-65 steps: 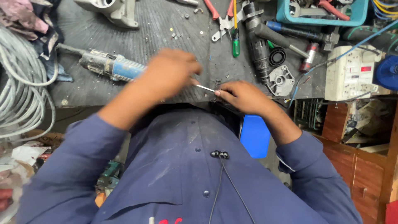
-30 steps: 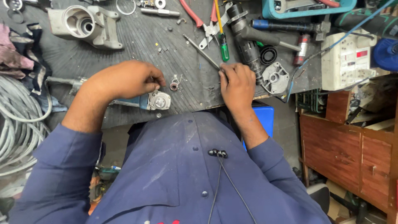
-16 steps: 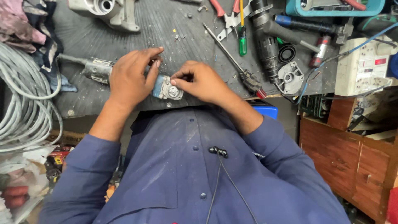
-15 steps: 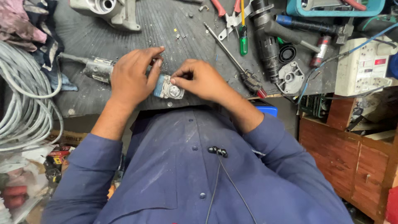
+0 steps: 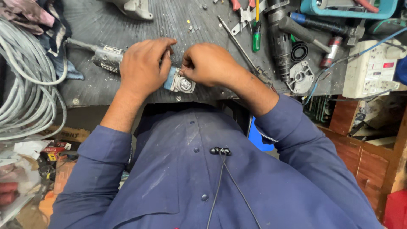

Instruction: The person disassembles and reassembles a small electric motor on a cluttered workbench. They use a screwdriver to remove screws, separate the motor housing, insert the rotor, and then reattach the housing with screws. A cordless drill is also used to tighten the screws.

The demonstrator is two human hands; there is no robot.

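Observation:
A small angle grinder (image 5: pixel 109 58) with a blue body and silver gear head lies across the near edge of the dark ribbed workbench (image 5: pixel 127 32). My left hand (image 5: pixel 142 68) wraps over the tool's blue middle and holds it down. My right hand (image 5: pixel 207 63) has its fingertips pinched at the silver gear head (image 5: pixel 185 85), which faces me at the bench edge. What the fingertips pinch is hidden by the fingers. A long thin screwdriver (image 5: pixel 237 42) lies on the bench just right of my right hand.
Pliers (image 5: pixel 241 10), a green-handled screwdriver (image 5: pixel 256 36), a black drill body (image 5: pixel 280 42) and a round grey cover (image 5: pixel 300 77) lie at the right. A white power strip (image 5: pixel 373 70) sits far right. Grey cable coils (image 5: pixel 25 93) hang left. A grey housing (image 5: pixel 133 8) rests at the back.
My right hand put down the long screwdriver and came left to the gear head. My left hand pulled the grinder toward the bench's near edge and keeps its grip.

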